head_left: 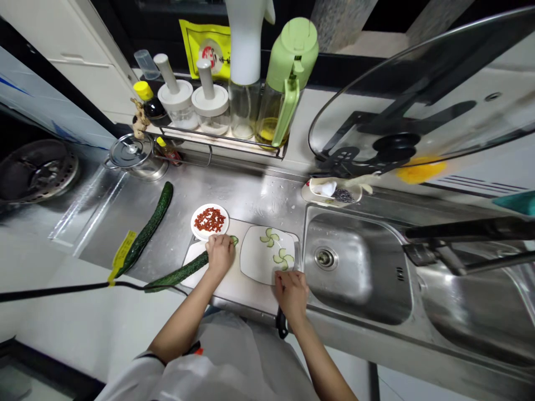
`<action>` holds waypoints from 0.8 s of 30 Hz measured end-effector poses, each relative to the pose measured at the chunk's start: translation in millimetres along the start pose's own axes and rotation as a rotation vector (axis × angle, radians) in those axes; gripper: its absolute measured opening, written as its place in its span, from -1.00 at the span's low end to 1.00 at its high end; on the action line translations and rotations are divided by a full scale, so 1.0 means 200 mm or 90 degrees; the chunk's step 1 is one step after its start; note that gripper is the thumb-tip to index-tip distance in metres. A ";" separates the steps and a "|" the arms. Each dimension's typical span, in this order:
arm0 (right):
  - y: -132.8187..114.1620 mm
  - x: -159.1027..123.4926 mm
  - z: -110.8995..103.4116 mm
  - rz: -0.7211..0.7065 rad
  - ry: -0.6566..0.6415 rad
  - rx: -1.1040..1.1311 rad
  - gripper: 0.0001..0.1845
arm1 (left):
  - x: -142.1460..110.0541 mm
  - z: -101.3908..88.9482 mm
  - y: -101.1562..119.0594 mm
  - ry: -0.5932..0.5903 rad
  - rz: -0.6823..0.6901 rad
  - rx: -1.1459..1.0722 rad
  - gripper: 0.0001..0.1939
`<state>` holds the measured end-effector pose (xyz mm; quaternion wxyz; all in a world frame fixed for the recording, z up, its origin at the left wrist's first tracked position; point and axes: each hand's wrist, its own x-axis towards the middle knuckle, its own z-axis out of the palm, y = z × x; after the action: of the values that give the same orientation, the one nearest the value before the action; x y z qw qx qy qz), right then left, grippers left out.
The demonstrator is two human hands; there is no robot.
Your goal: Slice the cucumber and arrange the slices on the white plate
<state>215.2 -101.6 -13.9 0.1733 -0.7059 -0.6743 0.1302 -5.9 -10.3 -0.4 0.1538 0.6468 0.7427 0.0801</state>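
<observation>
My left hand [220, 257] is closed over the right end of a dark green cucumber [179, 275], which lies slanting across the cutting board [238, 281]. Pale green cut cucumber [234, 240] shows just past its fingertips. On the white plate [249, 256], thin cucumber slices form two pinwheel flowers, an upper one [270, 238] and a lower one [283, 259]. My right hand [293, 295] is at the plate's lower right edge, fingers bent and drawn together; whatever they hold is hidden. Below that hand, a black handle [281, 324] sticks out over the counter edge.
A small white dish [195, 227] of red pieces sits behind my left hand. Another cucumber [148, 231] with a yellow label lies left. A steel sink [355, 267] is on the right. Bottles and jars line the rack [221, 141]; a glass lid [418, 106] hangs at upper right.
</observation>
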 end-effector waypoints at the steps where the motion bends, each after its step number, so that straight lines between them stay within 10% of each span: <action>1: 0.00 0.00 0.00 0.000 0.001 0.005 -0.75 | 0.00 0.00 0.00 0.000 0.001 -0.018 -0.85; 16: -0.14 0.16 0.00 0.019 -0.075 0.339 -0.72 | -0.10 -0.05 0.12 -0.213 0.140 -0.465 -0.91; 24: -0.15 0.18 -0.03 0.152 -0.120 0.432 -0.68 | -0.11 0.01 0.14 -0.337 0.012 -0.564 -0.76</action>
<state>192.5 -66.1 5.2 0.3186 -0.6670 -0.5183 0.4301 24.2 -27.9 8.6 0.5947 0.5242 0.5677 0.2221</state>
